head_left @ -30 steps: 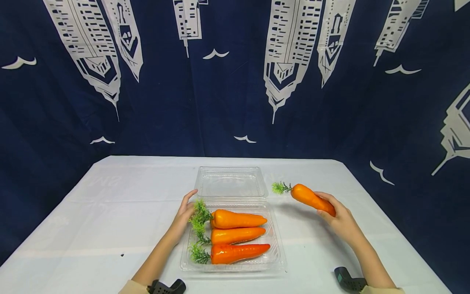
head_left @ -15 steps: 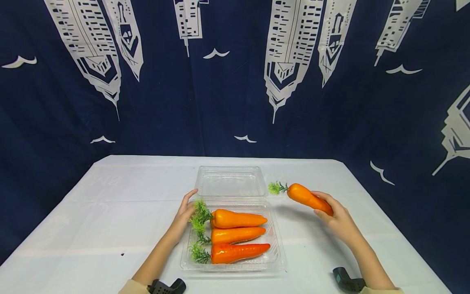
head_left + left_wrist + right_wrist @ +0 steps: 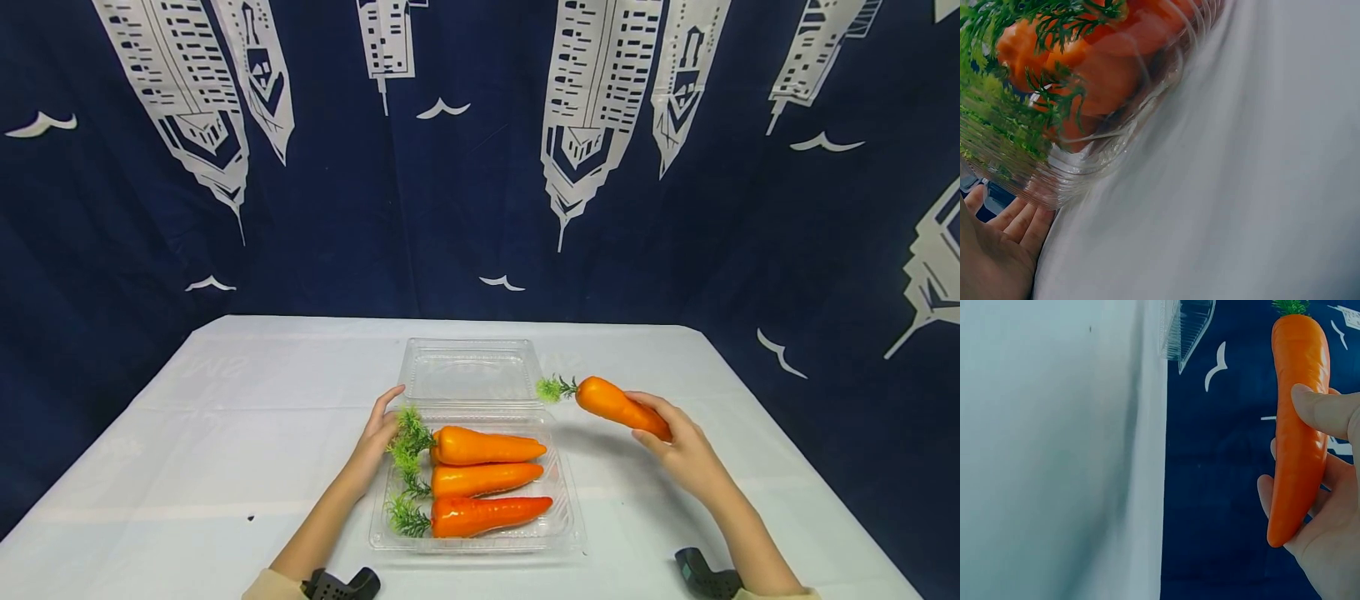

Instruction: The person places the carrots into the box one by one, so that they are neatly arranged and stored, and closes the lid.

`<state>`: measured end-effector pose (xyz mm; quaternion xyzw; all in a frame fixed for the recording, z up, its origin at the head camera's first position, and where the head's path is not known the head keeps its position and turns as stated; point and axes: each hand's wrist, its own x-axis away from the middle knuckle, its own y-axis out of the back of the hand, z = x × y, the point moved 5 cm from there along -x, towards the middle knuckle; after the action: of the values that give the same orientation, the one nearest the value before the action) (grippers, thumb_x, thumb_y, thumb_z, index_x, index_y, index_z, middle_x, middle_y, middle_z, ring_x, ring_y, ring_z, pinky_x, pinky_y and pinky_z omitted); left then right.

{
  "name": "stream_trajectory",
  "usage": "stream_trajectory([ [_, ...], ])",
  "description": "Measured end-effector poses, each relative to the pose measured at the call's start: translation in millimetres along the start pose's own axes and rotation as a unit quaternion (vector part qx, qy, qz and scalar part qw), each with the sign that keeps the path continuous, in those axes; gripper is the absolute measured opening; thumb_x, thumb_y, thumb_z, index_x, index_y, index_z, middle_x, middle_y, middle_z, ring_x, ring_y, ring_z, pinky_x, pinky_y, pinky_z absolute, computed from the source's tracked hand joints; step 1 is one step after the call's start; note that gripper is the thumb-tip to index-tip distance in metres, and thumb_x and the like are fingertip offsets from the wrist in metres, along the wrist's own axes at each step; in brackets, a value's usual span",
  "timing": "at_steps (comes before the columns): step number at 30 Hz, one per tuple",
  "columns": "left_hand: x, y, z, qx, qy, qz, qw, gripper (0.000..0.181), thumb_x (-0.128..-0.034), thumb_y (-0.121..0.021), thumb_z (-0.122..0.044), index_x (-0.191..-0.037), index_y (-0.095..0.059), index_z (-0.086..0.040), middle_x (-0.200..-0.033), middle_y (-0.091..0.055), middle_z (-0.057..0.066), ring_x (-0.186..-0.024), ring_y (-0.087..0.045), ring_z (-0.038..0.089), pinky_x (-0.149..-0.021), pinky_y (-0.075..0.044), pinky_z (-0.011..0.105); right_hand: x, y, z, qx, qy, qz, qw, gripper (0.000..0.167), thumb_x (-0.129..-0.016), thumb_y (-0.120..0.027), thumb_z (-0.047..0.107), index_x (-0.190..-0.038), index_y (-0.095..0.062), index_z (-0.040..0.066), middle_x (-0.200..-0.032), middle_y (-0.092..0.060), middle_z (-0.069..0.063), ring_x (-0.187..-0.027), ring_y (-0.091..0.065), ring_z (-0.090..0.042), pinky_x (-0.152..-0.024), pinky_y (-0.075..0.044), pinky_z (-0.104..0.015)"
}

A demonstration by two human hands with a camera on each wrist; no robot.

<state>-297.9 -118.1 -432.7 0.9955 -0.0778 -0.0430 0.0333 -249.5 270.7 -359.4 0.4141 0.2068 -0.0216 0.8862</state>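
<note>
My right hand (image 3: 678, 454) holds an orange carrot (image 3: 617, 405) above the table, right of the clear plastic box (image 3: 525, 540). Its thumb lies across the carrot (image 3: 1300, 425) in the right wrist view, and the green top points left. Inside the box lie an upper orange carrot (image 3: 483, 447), a middle orange carrot (image 3: 487, 480) and a redder carrot (image 3: 487, 516) nearest me, tops to the left. Another carrot seems partly hidden under the upper one. My left hand (image 3: 372, 442) touches the box's left side; the left wrist view shows its fingers (image 3: 1019, 224) straight against the wall.
The box's clear lid (image 3: 472, 372) lies folded back behind it. A white cloth covers the table (image 3: 225, 467). Behind the table hangs a dark blue curtain (image 3: 337, 208) with white building prints. A small dark speck (image 3: 251, 518) sits on the cloth at left.
My right hand has moved a little left with the carrot, bringing its green top closer to the box. The left hand and the carrots in the box stay in place.
</note>
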Motion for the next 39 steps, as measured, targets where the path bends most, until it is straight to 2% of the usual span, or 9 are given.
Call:
stream_trajectory([
  [10, 1.0, -0.2, -1.3, -0.018, 0.01, -0.001, 0.9998, 0.058, -0.0854, -0.034, -0.009, -0.141, -0.023, -0.024, -0.124, -0.047, 0.019, -0.093, -0.052, 0.016, -0.08, -0.042, 0.03, 1.3, -1, 12, 0.014, 0.012, -0.004, 0.9998, 0.049, -0.081, -0.063, 0.005, -0.127, -0.048, 0.013, -0.122, -0.053, -0.014, -0.105, -0.051, -0.029, -0.087, -0.042, -0.052],
  [12, 1.3, -0.2, -1.6, -0.019, 0.011, -0.002, 0.9998, 0.058, -0.0856, -0.034, -0.009, -0.14, -0.024, -0.026, -0.124, -0.047, 0.019, -0.093, -0.052, 0.016, -0.08, -0.042, 0.03, 1.5, -2, 14, 0.019, 0.016, -0.003, 0.9997, 0.049, -0.081, -0.063, 0.006, -0.127, -0.048, 0.014, -0.122, -0.054, -0.014, -0.105, -0.052, -0.028, -0.089, -0.043, -0.045],
  [17, 0.9, -0.1, -1.2, -0.015, 0.008, -0.001, 0.9999, 0.058, -0.0858, -0.034, -0.008, -0.141, -0.023, -0.023, -0.122, -0.048, 0.019, -0.091, -0.051, 0.016, -0.079, -0.042, 0.03, 1.8, -2, 19, 0.035, 0.026, -0.007, 0.999, 0.05, -0.081, -0.064, 0.008, -0.128, -0.049, 0.018, -0.121, -0.055, -0.01, -0.104, -0.053, -0.023, -0.084, -0.042, -0.016],
  [20, 0.4, 0.1, -0.3, -0.015, 0.008, -0.001, 0.9998, 0.058, -0.0862, -0.034, -0.008, -0.141, -0.023, -0.023, -0.122, -0.047, 0.019, -0.091, -0.051, 0.016, -0.078, -0.042, 0.03, 2.2, -2, 21, 0.036, 0.037, -0.014, 0.9986, 0.05, -0.08, -0.064, 0.008, -0.127, -0.049, 0.018, -0.12, -0.056, -0.009, -0.102, -0.051, -0.015, -0.082, -0.04, -0.008],
  [26, -0.1, 0.1, 0.4, -0.014, 0.008, 0.0, 0.9999, 0.057, -0.0861, -0.033, -0.008, -0.14, -0.023, -0.024, -0.121, -0.048, 0.019, -0.09, -0.051, 0.016, -0.079, -0.042, 0.03, 3.6, -4, 27, 0.032, 0.056, -0.02, 0.9977, 0.05, -0.08, -0.065, 0.008, -0.127, -0.05, 0.019, -0.12, -0.056, -0.006, -0.099, -0.044, 0.005, -0.081, -0.042, -0.009],
  [32, 0.1, -0.1, -0.3, -0.017, 0.009, -0.001, 0.9998, 0.057, -0.0863, -0.033, -0.008, -0.141, -0.023, -0.024, -0.122, -0.047, 0.019, -0.091, -0.05, 0.016, -0.079, -0.042, 0.03, 5.2, -6, 34, 0.037, 0.068, -0.021, 0.9968, 0.052, -0.078, -0.066, 0.007, -0.126, -0.051, 0.02, -0.119, -0.057, -0.005, -0.1, -0.046, 0.002, -0.082, -0.042, -0.01],
  [39, 0.2, 0.0, -0.8, -0.021, 0.009, -0.003, 0.9997, 0.057, -0.0864, -0.033, -0.008, -0.139, -0.025, -0.027, -0.124, -0.046, 0.02, -0.093, -0.05, 0.017, -0.08, -0.041, 0.03, 7.3, -8, 44, 0.033, 0.096, -0.039, 0.994, 0.053, -0.076, -0.068, 0.004, -0.124, -0.053, 0.019, -0.117, -0.059, -0.004, -0.101, -0.045, 0.004, -0.082, -0.038, -0.005],
])
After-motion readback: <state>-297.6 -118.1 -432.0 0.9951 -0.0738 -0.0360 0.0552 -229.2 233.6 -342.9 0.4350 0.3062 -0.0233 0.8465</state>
